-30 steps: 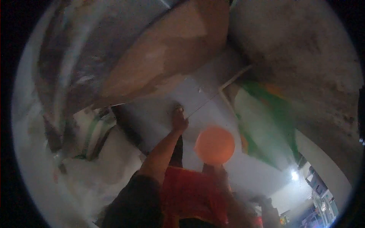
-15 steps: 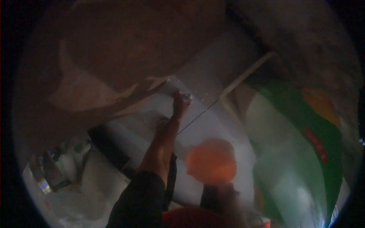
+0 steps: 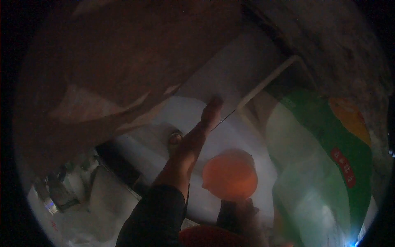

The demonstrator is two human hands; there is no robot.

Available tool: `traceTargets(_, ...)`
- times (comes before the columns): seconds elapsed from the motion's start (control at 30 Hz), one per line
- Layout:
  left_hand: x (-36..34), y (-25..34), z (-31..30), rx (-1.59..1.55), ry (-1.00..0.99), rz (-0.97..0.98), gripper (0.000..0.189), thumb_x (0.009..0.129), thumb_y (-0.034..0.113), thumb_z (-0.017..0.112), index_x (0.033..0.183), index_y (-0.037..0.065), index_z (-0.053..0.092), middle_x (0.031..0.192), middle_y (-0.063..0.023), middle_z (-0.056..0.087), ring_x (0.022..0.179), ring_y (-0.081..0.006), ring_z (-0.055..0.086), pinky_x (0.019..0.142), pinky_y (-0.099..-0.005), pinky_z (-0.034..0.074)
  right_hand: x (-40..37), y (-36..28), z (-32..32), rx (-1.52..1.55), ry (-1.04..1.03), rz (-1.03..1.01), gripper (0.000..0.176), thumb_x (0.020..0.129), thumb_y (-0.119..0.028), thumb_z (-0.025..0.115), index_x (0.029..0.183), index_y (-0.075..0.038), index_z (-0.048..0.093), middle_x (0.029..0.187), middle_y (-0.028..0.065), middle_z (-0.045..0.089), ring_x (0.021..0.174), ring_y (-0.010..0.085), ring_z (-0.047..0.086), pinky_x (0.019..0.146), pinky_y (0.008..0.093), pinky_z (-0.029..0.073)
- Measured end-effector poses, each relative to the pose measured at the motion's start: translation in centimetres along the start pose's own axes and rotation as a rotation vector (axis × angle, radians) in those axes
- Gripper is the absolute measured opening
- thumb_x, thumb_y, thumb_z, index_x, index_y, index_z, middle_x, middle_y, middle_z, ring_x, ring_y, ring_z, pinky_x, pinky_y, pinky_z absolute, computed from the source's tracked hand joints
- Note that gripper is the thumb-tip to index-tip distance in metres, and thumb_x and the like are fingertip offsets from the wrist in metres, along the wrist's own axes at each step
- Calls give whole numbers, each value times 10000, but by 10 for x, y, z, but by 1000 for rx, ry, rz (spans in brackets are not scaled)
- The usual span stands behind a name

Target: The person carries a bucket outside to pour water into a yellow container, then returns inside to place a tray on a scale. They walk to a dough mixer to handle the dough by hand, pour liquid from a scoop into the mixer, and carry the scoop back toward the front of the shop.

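Orange bowl (image 3: 229,175) atop right hand (image 3: 238,210), left hand (image 3: 210,110) outstretched flat.

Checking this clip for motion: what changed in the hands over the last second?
The left hand slid a little right along the white surface by the thin cord, its fingers now stretched out rather than pinched. The right hand keeps holding the orange bowl in much the same place; the green-and-white sack stays put.

- The left hand (image 3: 210,113), fingers stretched out, reaches from a dark sleeve (image 3: 154,214) to a thin line (image 3: 228,114) on the white surface (image 3: 230,78).
- The right hand (image 3: 238,210), dim and blurred, sits just under an orange round vessel (image 3: 230,175).
- A green-and-white sack (image 3: 321,164) stands beside the vessel.
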State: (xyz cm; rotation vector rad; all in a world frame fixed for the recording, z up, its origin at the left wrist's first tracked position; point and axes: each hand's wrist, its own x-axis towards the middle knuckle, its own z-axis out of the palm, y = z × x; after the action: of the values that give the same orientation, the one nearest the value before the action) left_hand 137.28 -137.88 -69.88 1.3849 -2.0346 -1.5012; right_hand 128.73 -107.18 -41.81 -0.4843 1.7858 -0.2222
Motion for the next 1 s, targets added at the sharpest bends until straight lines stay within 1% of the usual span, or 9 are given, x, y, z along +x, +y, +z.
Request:
traceTargets(0.2,-16,22,-19,208,135,-27,227,723,110,523,929,17,507,887,-151,525,823,-246,525,771,-321,421,-8,-9,-1,-9,17,-25,247,784,-240,468,961,-68,453,765,45,492,679,171,488,574,294,432)
traceTargets(0.3,-43,40,-57,-660,112,-600,205,719,137,552,880,16,515,831,-94,521,715,-162,519,705,-285,421,-32,-15,-9,-31,18,-49,244,782,-238,470,957,-69,453,766,48,493,676,175,488,569,296,432)
traceTargets(0.4,-85,119,-107,-673,254,-608,186,714,146,565,843,24,509,800,-45,519,694,-127,507,614,-276,417,-63,-31,-21,-75,19,-91,241,781,-237,471,953,-70,453,766,51,494,674,179,488,564,297,432)
traceTargets(0.5,-137,167,-154,-658,165,-325,162,721,139,564,827,31,506,779,-38,512,694,-133,506,555,-244,415,-98,-53,-35,-126,11,-148,238,779,-236,473,950,-70,453,767,54,495,671,183,488,559,299,432)
traceTargets(0.6,-161,338,-233,-671,182,-499,175,732,175,569,829,42,509,760,-43,505,711,-138,507,556,-221,412,-129,-83,-46,-183,-3,-231,236,778,-234,475,946,-71,453,767,57,496,668,187,488,553,301,432)
traceTargets(0.73,-197,516,-359,-735,387,57,164,745,160,556,826,27,504,765,-52,516,701,-132,506,559,-241,426,-166,-132,-47,-241,-39,-314,232,775,-232,477,942,-72,453,768,60,497,665,193,488,547,303,433)
traceTargets(0.8,-218,557,-424,-596,579,422,132,753,119,537,834,19,508,794,-64,526,722,-140,510,599,-263,435,-175,-159,-41,-255,-44,-356,230,774,-232,478,939,-73,453,768,62,498,663,196,488,543,304,433)
traceTargets(0.9,-203,614,-517,80,871,576,129,755,92,511,860,17,525,847,-88,545,786,-170,525,697,-297,435,-185,-189,-37,-263,-48,-404,228,773,-230,480,936,-73,453,768,65,499,660,200,488,538,306,433)
traceTargets(1.0,-175,597,-579,656,748,279,173,767,95,492,929,51,535,881,-84,556,818,-176,526,749,-295,409,-195,-206,-38,-232,-50,-411,225,771,-229,481,932,-74,453,769,68,500,658,204,488,533,307,433)
